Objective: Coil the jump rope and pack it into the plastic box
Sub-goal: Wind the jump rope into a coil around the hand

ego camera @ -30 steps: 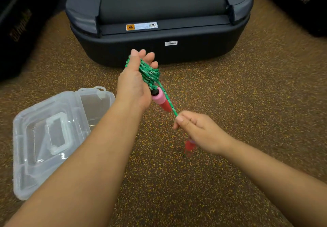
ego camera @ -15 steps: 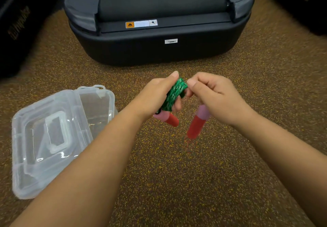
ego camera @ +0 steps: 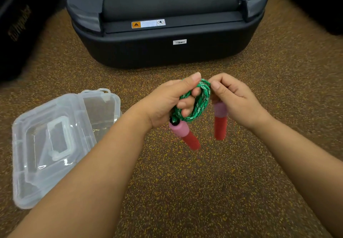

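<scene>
The jump rope [ego camera: 199, 101] looks light and limp, a braided green-and-white cord that will sag and spring loose the moment the loops are let go, while its two foam-covered handles seem firm enough to hold and slightly grippy; my judgement is that the safest hold is around the whole bundle of loops at once, with the handles pressed against it, since pinching a single strand would let the coil unravel. Taking the rope as the landmark and going from left to right: well to its left and lower in view, the plastic box [ego camera: 55, 145] lies on the speckled floor [ego camera: 185, 191], clear and shallow, its lid with a moulded handle seemingly resting on it, though whether it is latched I cannot tell; just left of the rope, the left hand [ego camera: 167, 104] is clamped on the coil, the cord wound around its fingers with the thumb pressed over the top; below that hand hangs one handle [ego camera: 183, 134], pink at the cord end and red below, tilted down and to the right, a black cap showing where the cord enters; right of the coil hangs the second handle [ego camera: 220, 119], nearly upright, blurred at its red tip; touching the rope's right side, the right hand [ego camera: 235, 100] is closed, pinching the cord just above that handle; beyond the rope stands a dark treadmill base [ego camera: 167, 52].
</scene>
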Action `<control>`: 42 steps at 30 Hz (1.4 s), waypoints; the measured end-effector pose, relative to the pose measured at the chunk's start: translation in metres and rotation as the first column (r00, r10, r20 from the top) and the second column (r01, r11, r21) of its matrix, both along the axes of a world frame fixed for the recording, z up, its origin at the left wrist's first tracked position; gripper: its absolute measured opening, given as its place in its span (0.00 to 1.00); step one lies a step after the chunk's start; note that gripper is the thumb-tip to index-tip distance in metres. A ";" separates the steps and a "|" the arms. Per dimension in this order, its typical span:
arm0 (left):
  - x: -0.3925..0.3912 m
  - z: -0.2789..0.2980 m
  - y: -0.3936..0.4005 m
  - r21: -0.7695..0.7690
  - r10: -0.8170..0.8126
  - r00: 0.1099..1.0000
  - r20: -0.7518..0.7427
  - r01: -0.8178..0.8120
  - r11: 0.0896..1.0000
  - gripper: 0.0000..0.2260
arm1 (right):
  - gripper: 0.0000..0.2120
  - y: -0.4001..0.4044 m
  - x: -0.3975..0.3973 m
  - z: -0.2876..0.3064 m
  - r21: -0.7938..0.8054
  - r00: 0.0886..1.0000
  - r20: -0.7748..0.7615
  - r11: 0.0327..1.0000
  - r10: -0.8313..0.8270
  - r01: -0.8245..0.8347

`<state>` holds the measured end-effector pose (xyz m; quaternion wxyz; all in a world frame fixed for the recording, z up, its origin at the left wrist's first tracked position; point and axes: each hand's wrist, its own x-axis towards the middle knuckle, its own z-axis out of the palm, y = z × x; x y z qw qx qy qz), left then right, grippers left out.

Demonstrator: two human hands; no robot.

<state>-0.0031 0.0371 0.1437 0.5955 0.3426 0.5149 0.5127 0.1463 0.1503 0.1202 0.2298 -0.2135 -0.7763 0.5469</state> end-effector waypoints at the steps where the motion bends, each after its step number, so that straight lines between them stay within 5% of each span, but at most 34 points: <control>1: 0.000 0.000 0.000 0.005 0.026 0.999 0.036 -0.026 1.000 0.17 | 0.08 -0.003 -0.002 -0.001 -0.024 1.000 -0.024 1.000 -0.006 0.006; 10: 0.000 0.001 0.002 -0.002 0.144 0.989 0.022 -0.144 0.990 0.19 | 0.19 -0.031 -0.018 -0.002 -0.370 0.996 -0.059 0.925 0.069 -0.086; 13: 0.000 0.003 0.000 0.022 0.102 0.994 0.028 -0.102 0.995 0.20 | 0.09 -0.038 -0.019 0.002 -0.328 0.986 -0.097 0.931 0.136 -0.161; 19: -0.006 0.003 -0.009 0.064 -0.070 0.997 0.024 0.068 0.996 0.03 | 0.12 -0.029 -0.011 0.008 -0.265 0.978 -0.011 0.943 0.206 -0.202; 22: -0.010 0.004 -0.015 0.042 -0.148 0.988 0.031 0.147 0.988 0.06 | 0.11 -0.027 -0.009 0.009 -0.252 0.972 0.077 0.948 0.222 -0.197; 25: -0.008 0.005 -0.020 0.005 -0.173 0.985 -0.026 0.173 0.985 0.09 | 0.06 -0.028 -0.010 0.009 -0.039 0.967 0.195 0.986 0.164 -0.160; 28: -0.006 -0.001 -0.022 -0.051 -0.067 0.979 -0.191 0.059 0.997 0.11 | 0.06 -0.031 -0.010 0.005 0.164 0.967 0.246 0.980 0.072 -0.114; 33: -0.005 -0.010 -0.025 -0.032 0.168 0.865 -0.473 -0.207 0.978 0.07 | 0.05 -0.038 -0.015 0.005 0.263 0.972 0.234 0.964 -0.026 -0.037; 42: 0.001 0.003 -0.017 0.110 0.572 0.694 -0.437 -0.590 0.800 0.13 | 0.08 -0.056 -0.050 0.014 -0.050 0.987 0.063 0.988 -0.145 0.148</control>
